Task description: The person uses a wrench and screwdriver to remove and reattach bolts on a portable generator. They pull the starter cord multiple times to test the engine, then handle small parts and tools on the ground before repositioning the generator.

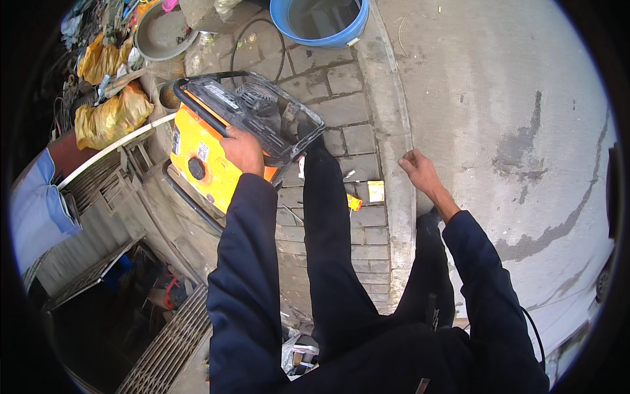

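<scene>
My left hand (243, 150) is closed round the upper frame of a portable generator (226, 172). The generator has an orange-yellow tank with a black round cap and a black tubular frame. It is tilted, with its engine side toward the far right, close to my left leg. What its base rests on is hidden. Off to the right, over the kerb and concrete, my right hand (420, 171) hangs with curled fingers pressed together, nothing showing in them. Between my feet lie a small pale-yellow box (376, 191) and a yellow-orange packet (354, 202) on the paving.
A blue bucket (319, 39) of murky water stands ahead by the kerb. Far left are a grey basin (164, 36), yellow plastic bags (113, 117) and mixed clutter. A metal grating (167, 338) borders a dark opening at lower left. A black hose (281, 46) curls beyond the generator.
</scene>
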{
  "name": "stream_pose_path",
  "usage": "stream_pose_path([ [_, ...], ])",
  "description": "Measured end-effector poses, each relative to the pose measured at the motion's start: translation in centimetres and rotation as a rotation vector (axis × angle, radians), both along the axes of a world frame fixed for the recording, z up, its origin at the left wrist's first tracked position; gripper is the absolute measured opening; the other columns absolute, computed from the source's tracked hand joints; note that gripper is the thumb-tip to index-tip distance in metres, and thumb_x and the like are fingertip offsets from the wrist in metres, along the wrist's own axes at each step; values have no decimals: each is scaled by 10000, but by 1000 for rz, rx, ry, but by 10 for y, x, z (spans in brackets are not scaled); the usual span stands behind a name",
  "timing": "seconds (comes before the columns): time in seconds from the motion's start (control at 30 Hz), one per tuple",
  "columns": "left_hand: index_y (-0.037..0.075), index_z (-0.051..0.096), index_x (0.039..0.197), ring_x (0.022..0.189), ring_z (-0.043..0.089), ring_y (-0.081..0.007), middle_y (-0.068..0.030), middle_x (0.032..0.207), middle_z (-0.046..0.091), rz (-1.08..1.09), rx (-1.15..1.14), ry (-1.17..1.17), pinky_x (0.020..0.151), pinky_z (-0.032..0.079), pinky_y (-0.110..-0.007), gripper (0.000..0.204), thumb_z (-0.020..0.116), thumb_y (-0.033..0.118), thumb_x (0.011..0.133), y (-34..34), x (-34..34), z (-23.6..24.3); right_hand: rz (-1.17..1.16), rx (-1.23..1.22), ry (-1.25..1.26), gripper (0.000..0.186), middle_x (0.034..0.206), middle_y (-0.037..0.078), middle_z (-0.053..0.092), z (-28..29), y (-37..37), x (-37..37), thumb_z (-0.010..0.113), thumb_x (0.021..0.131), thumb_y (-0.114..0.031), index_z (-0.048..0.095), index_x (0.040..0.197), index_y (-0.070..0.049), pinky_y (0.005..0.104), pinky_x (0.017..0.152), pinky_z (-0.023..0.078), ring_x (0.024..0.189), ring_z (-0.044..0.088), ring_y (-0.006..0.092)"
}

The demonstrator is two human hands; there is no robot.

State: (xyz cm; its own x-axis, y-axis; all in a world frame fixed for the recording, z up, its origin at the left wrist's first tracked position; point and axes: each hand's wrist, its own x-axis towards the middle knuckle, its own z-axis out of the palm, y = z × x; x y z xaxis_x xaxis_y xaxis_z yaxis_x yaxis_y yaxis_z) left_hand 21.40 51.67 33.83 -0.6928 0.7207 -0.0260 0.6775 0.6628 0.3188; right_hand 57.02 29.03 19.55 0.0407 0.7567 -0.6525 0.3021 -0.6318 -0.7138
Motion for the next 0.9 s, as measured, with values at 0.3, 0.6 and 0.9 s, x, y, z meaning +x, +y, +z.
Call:
stream_pose_path([
  [0.3,-161,616,1058,1019,625,-549,-397,1045,659,30,20,-9,921,468,-544,573,416,377,1042,0,7,7,-17,-149,-108,324,886,188,719,12,-78,100,685,944,-283,650,1047,23,393,790,545,837,702,292],
  [0.6,-119,605,1037,977,628,-544,-380,1008,665,78,38,12,909,468,-540,535,449,393,1035,-2,10,6,101,-118,2,280,891,173,710,2,-13,108,677,947,-236,642,1024,32,375,804,539,841,691,269],
  [0.9,-71,563,1062,928,644,-525,-346,951,674,108,-6,24,846,489,-535,451,468,369,1052,1,20,17,326,-127,36,294,917,181,711,-8,80,75,681,948,-244,632,1061,22,388,817,536,865,692,294],
])
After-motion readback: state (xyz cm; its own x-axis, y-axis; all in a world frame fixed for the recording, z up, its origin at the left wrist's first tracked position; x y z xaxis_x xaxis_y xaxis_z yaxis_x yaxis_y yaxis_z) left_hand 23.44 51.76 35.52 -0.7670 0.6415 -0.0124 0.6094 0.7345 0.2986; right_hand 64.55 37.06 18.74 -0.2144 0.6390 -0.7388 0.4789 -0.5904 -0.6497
